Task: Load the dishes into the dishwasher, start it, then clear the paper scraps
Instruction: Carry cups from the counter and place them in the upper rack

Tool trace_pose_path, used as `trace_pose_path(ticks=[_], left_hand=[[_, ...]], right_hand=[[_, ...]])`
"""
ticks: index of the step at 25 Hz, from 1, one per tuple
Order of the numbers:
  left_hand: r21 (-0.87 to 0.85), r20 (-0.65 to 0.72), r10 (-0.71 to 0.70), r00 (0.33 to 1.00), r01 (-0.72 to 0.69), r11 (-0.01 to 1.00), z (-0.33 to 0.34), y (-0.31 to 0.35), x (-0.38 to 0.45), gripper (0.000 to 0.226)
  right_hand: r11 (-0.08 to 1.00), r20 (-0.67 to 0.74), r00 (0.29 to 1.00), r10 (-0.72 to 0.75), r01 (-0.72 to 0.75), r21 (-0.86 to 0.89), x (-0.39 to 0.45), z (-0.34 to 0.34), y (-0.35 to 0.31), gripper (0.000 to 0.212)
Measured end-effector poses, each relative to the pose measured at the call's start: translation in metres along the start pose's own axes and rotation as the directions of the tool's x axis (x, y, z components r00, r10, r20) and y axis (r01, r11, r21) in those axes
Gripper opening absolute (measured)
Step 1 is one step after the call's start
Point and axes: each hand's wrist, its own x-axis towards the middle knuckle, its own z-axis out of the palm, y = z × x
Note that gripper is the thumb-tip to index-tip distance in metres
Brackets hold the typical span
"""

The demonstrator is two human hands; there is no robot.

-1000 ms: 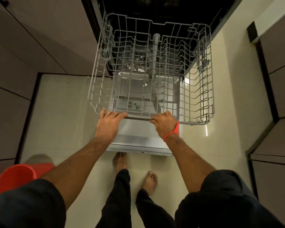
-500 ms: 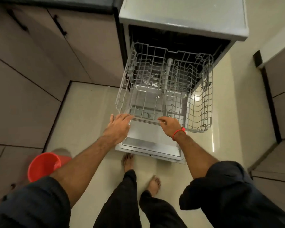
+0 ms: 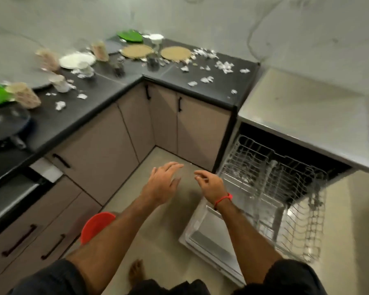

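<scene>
Left hand [image 3: 162,184] empty, fingers spread; right hand [image 3: 211,184] empty, fingers loosely curled. Both hang in air over floor. Dishes, e.g. white plate [image 3: 77,60], lie ahead and left of both hands, up on black desk [image 3: 94,116], well apart. Left hand nearer, likely first to reach. Pulled-out rack [image 3: 285,199] of dishwasher [image 3: 307,124] just right of right hand, no dishes visible in it. Paper scraps [image 3: 224,67] ahead on far desk.

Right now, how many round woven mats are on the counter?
2. One woven mat lies near the back corner by the green plate; the other woven mat lies just right of it, beside the paper scraps. Blur could hide others.
</scene>
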Motion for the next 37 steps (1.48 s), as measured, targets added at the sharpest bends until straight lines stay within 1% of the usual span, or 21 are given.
trace_pose_path(ticks=[2,5,9,12,15,17,18,22,24,27,29,33,36,37], left_hand=[[0.000,-0.037,-0.022,0.999,0.022,1.000,-0.038,-0.039,0.002,0.047],[0.009,-0.105,-0.092,0.990,0.093,0.996,-0.093,-0.110,-0.003,0.046],[-0.035,-0.220,-0.222,0.950,0.219,0.975,-0.158,-0.189,-0.010,0.045],[-0.068,-0.290,-0.277,0.916,0.269,0.961,-0.188,-0.229,-0.010,0.045],[-0.163,-0.357,-0.357,0.863,0.319,0.934,-0.199,-0.257,-0.002,0.045],[-0.231,-0.388,-0.413,0.824,0.347,0.909,-0.204,-0.266,0.010,0.044],[-0.245,-0.411,-0.431,0.803,0.358,0.901,-0.207,-0.270,0.018,0.043],[-0.311,-0.493,-0.512,0.703,0.407,0.859,-0.238,-0.286,0.053,0.040],[-0.341,-0.522,-0.552,0.650,0.435,0.834,-0.257,-0.297,0.074,0.039],[-0.375,-0.546,-0.613,0.572,0.488,0.788,-0.275,-0.312,0.095,0.034],[-0.389,-0.543,-0.640,0.543,0.513,0.765,-0.283,-0.323,0.108,0.034],[-0.416,-0.546,-0.674,0.498,0.537,0.734,-0.296,-0.358,0.137,0.038],[-0.432,-0.545,-0.719,0.431,0.591,0.682,-0.304,-0.405,0.158,0.044],[-0.439,-0.538,-0.739,0.405,0.613,0.656,-0.306,-0.423,0.165,0.049]], right_hand=[[0.999,-0.011,0.999,-0.048,0.048,-0.008,0.027,0.033,-0.041,0.021],[0.995,0.034,0.994,-0.103,0.103,-0.001,0.066,0.091,-0.111,0.020],[0.978,0.100,0.975,-0.198,0.190,0.088,0.112,0.162,-0.196,0.020],[0.962,0.125,0.963,-0.241,0.219,0.163,0.136,0.205,-0.236,0.020],[0.943,0.214,0.934,-0.287,0.235,0.237,0.162,0.234,-0.251,0.020],[0.939,0.260,0.917,-0.304,0.243,0.242,0.188,0.244,-0.260,0.022],[0.939,0.263,0.916,-0.304,0.242,0.243,0.204,0.247,-0.266,0.021],[0.917,0.304,0.900,-0.312,0.201,0.345,0.268,0.261,-0.305,0.019],[0.898,0.344,0.872,-0.349,0.206,0.388,0.295,0.266,-0.324,0.020],[0.876,0.417,0.832,-0.366,0.157,0.457,0.319,0.270,-0.347,0.026],[0.863,0.438,0.813,-0.383,0.146,0.484,0.333,0.272,-0.359,0.027],[0.862,0.480,0.772,-0.416,0.167,0.478,0.359,0.281,-0.367,0.034],[0.884,0.540,0.736,-0.407,0.169,0.436,0.386,0.294,-0.369,0.039],[0.892,0.552,0.735,-0.395,0.163,0.421,0.397,0.299,-0.370,0.039]])
